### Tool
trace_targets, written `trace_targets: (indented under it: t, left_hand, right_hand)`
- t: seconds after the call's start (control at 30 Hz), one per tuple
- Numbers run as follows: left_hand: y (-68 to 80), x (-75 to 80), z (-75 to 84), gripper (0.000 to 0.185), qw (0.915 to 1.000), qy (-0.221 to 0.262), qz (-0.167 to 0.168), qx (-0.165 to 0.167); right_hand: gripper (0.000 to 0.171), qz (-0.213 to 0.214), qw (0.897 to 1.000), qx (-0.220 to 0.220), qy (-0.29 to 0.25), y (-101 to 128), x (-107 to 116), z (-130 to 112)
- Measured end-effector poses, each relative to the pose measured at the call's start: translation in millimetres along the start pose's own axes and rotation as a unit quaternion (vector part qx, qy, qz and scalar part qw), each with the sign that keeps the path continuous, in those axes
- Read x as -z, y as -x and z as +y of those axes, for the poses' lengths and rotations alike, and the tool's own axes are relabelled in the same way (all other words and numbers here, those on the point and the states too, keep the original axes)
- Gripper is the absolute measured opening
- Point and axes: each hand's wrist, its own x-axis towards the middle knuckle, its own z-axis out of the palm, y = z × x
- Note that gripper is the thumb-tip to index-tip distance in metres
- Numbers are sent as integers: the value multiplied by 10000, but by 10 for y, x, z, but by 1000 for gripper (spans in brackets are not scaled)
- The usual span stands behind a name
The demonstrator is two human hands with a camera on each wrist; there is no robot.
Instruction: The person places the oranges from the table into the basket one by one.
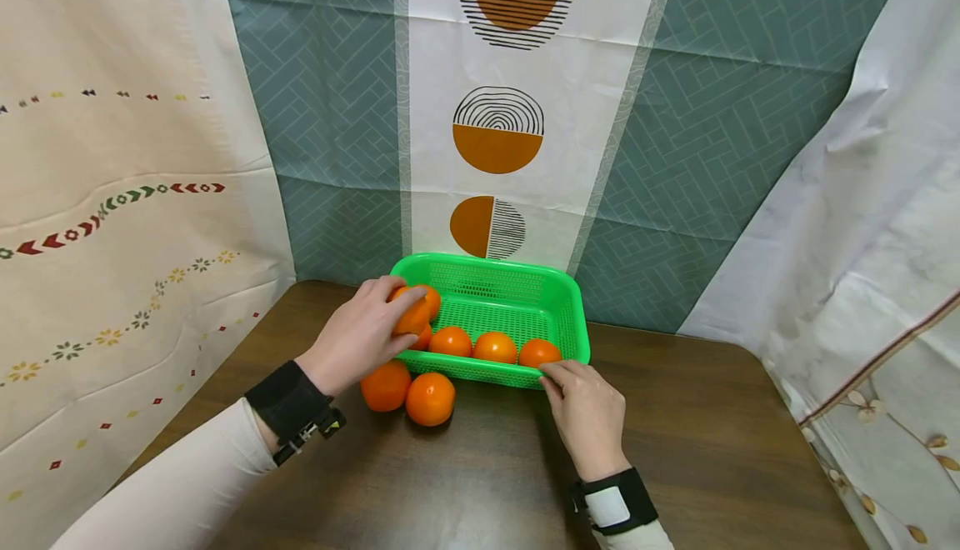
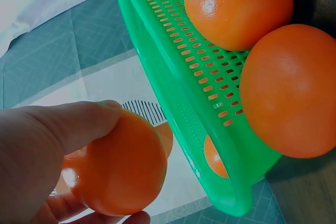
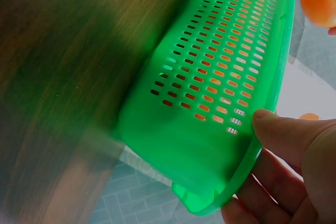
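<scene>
Left hand (image 1: 358, 335) gripping an orange (image 1: 412, 314) over the green basket (image 1: 558, 297); right hand (image 1: 588, 414) pinching the basket's near rim.

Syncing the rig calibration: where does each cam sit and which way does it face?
Head: looks forward and down at the table; shows both forearms, left hand, right hand.
Left wrist: beside the basket, facing the held orange; shows fingers.
Right wrist: under the basket's rim; shows thumb.
Shared: the green basket appears in all three.

Dark wooden table (image 1: 712, 442), patterned backdrop curtains (image 1: 495, 75).
</scene>
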Motion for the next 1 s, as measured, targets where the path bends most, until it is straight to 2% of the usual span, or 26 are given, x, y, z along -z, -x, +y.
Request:
trace_targets:
  t: [0.23,0.53,1.0]
  left_hand:
    - [-163,-113,3,63,9997,74,-236,55]
    - [-368,-270,-8,62,9992,90,-382,102]
    - [-711,-561,19,64,9957,19,-914,119]
  right_hand:
    - [22,11,10000,-31,1,14,-2,27]
    - [21,23,10000,18,-23,-1,3,4]
    - [21,48,10000,19,10,1,-14,17]
